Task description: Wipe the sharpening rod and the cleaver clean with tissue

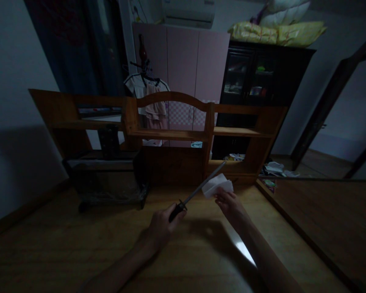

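My left hand (161,226) is closed round the black handle of a long thin steel rod (201,186), which points up and to the right over the wooden desk (79,244). My right hand (228,202) pinches a folded white cloth or tissue (217,185) and presses it against the rod about two thirds of the way along. Both forearms reach in from the bottom edge.
A wooden shelf unit (171,134) stands at the back of the desk. A dark glass tank or box (106,179) sits at the left under it. Behind are a pink wardrobe (183,73) and a black cabinet (256,81). A lower wooden surface (323,219) lies right.
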Demonstrator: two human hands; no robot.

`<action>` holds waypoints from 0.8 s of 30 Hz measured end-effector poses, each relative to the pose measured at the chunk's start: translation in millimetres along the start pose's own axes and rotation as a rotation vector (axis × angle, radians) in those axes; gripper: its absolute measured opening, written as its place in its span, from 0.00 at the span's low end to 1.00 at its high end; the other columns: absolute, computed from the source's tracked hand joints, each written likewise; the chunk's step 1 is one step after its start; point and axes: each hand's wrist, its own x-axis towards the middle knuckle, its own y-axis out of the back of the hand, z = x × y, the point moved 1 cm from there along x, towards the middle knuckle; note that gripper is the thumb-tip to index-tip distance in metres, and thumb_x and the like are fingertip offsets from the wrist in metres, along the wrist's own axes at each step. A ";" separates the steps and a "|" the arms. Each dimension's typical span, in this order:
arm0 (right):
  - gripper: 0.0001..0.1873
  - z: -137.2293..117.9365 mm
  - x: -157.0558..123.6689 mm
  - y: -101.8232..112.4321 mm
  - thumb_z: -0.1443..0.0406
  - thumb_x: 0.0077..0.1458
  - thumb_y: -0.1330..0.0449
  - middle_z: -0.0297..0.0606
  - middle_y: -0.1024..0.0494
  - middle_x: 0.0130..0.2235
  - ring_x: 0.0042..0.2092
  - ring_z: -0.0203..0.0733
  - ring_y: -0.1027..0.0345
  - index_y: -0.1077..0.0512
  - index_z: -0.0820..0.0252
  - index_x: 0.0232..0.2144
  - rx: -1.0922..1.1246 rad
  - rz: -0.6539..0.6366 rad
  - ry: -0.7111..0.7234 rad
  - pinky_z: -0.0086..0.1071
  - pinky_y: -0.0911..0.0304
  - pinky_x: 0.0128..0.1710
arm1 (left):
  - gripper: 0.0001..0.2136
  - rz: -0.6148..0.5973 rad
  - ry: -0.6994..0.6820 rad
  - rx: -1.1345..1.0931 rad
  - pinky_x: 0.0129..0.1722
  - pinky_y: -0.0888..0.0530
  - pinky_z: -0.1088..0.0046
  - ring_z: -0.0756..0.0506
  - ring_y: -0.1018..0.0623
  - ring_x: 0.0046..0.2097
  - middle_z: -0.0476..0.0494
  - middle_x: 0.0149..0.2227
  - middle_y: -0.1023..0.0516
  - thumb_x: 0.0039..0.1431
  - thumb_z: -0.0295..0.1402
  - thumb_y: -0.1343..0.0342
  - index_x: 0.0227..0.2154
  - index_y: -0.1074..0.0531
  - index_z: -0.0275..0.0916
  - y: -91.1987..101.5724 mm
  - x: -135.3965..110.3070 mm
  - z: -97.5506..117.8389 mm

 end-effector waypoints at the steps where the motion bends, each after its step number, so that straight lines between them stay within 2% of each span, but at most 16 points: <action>1: 0.12 2.4 -3.7 -4.3 0.62 0.40 0.29 0.38 0.23 0.29 0.32 0.37 0.28 0.24 0.62 0.27 -0.019 -0.024 -0.038 0.26 0.34 0.29 | 0.14 -0.004 0.000 0.010 0.31 0.36 0.76 0.45 0.23 0.33 0.47 0.31 0.21 0.62 0.44 0.51 0.36 0.27 0.40 -0.2 0.1 -0.1; 5: 0.13 14.1 -17.7 -20.0 0.64 0.41 0.29 0.40 0.22 0.32 0.35 0.39 0.29 0.23 0.65 0.30 -0.064 -0.175 -0.174 0.29 0.35 0.37 | 0.14 -0.050 -0.016 0.103 0.30 0.36 0.75 0.44 0.23 0.33 0.46 0.32 0.21 0.62 0.45 0.51 0.36 0.27 0.41 -1.0 0.1 1.4; 9: 0.12 25.9 -26.6 -25.4 0.62 0.44 0.32 0.40 0.22 0.34 0.37 0.41 0.29 0.23 0.64 0.31 -0.145 -0.309 -0.206 0.33 0.36 0.41 | 0.14 -0.149 -0.074 0.206 0.29 0.37 0.75 0.45 0.23 0.31 0.46 0.30 0.22 0.62 0.46 0.52 0.34 0.28 0.42 -2.0 -0.6 2.1; 16: 0.12 17.2 -30.4 -24.4 0.60 0.47 0.34 0.40 0.21 0.33 0.36 0.43 0.30 0.23 0.63 0.31 -0.506 -0.369 -0.111 0.33 0.37 0.38 | 0.16 -0.201 -0.109 0.327 0.32 0.35 0.73 0.43 0.22 0.35 0.45 0.34 0.20 0.62 0.47 0.53 0.41 0.27 0.44 -1.8 -0.6 -1.8; 24: 0.12 15.4 -29.4 -29.3 0.60 0.41 0.32 0.38 0.22 0.27 0.30 0.41 0.30 0.23 0.64 0.27 -0.527 -0.330 -0.147 0.33 0.37 0.33 | 0.15 -0.212 -0.114 0.333 0.32 0.35 0.73 0.43 0.22 0.36 0.44 0.37 0.20 0.63 0.44 0.52 0.43 0.28 0.43 -0.4 -1.1 1.6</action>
